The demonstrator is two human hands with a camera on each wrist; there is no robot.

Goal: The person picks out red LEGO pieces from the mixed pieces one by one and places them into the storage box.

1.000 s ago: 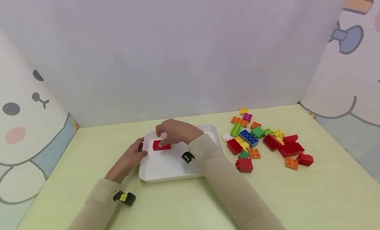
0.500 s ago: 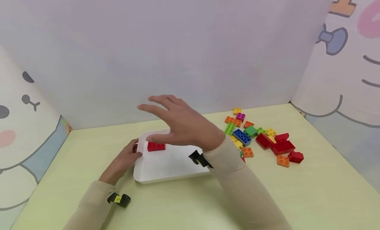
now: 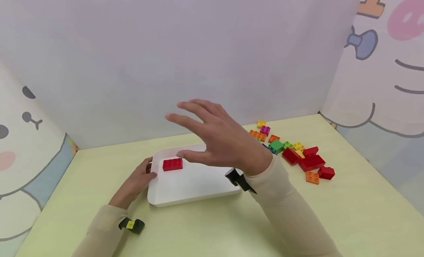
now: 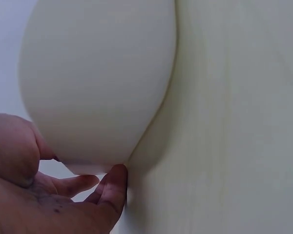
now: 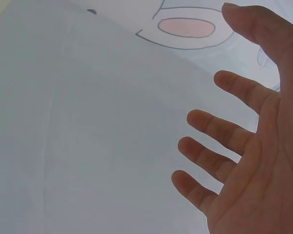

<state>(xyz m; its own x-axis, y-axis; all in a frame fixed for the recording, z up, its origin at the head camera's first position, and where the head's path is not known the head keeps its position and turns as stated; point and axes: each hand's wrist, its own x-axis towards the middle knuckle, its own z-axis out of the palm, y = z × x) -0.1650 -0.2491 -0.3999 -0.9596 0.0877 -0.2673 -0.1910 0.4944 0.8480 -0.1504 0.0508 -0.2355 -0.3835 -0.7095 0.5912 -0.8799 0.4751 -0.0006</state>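
A white tray (image 3: 198, 187) lies on the table, with one red brick (image 3: 172, 165) inside near its left end. My left hand (image 3: 137, 180) holds the tray's left end, the thumb over the rim and the fingers against the outer wall. The left wrist view shows those fingertips (image 4: 118, 176) touching the tray's underside edge close to the tabletop. Above the tray's right part hovers my right hand (image 3: 222, 139), fingers spread and holding nothing. In the right wrist view its palm (image 5: 254, 180) is bare. The right hand and forearm hide part of the tray and some bricks.
Loose bricks in several colours lie on the table's right side, among them a green brick (image 3: 276, 146), a red brick (image 3: 312, 162) and an orange brick (image 3: 312, 177). A pale cloth wall (image 3: 165, 65) stands behind the table (image 3: 185, 227), with printed panels at both sides.
My right hand has let go of the red brick, risen from the tray with its fingers spreading, and moved right. The left hand keeps its hold on the tray. The head view has shifted slightly.
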